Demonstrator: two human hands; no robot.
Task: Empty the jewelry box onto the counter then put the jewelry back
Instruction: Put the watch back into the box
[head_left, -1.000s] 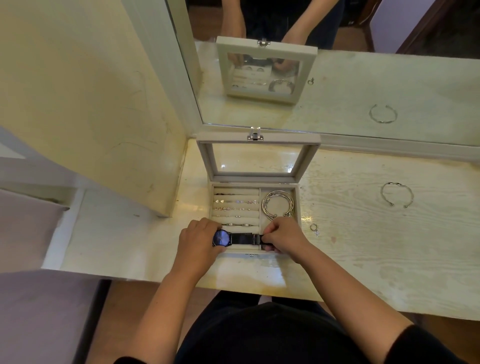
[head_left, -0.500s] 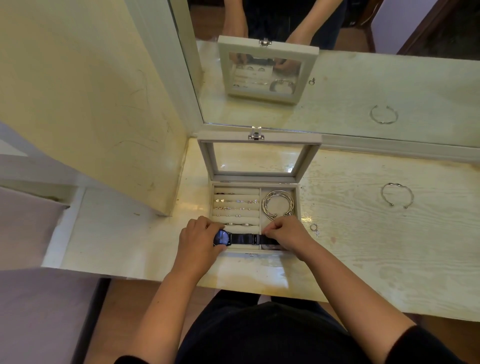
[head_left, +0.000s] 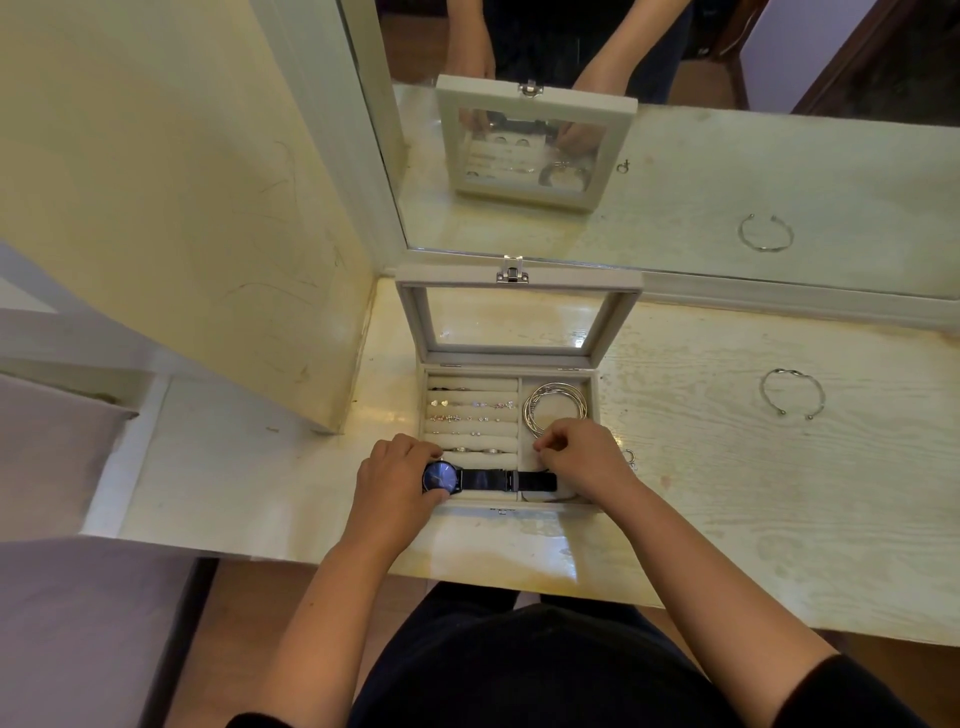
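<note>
The white jewelry box (head_left: 595, 400) stands open on the counter (head_left: 727, 499), its glass lid (head_left: 411, 322) raised toward the mirror. A black-strapped watch (head_left: 485, 479) with a blue face lies across the box's front compartment. My left hand (head_left: 395, 480) grips the watch face at the left end. My right hand (head_left: 589, 460) has its fingers curled over the strap's right end, which runs under it. Silver bangles (head_left: 540, 402) sit in the right rear compartment. Rings and studs (head_left: 470, 418) fill the left rolls.
A silver cuff bracelet (head_left: 791, 372) lies on the counter to the right. A small silver piece (head_left: 629, 458) sits just right of the box, by my right hand. The mirror (head_left: 753, 171) rises behind, and a cream side panel (head_left: 182, 208) stands at the left.
My right hand has shifted slightly up and right, uncovering more of the strap's end. The watch now lies lower in the front compartment. My left hand has stayed on the face.
</note>
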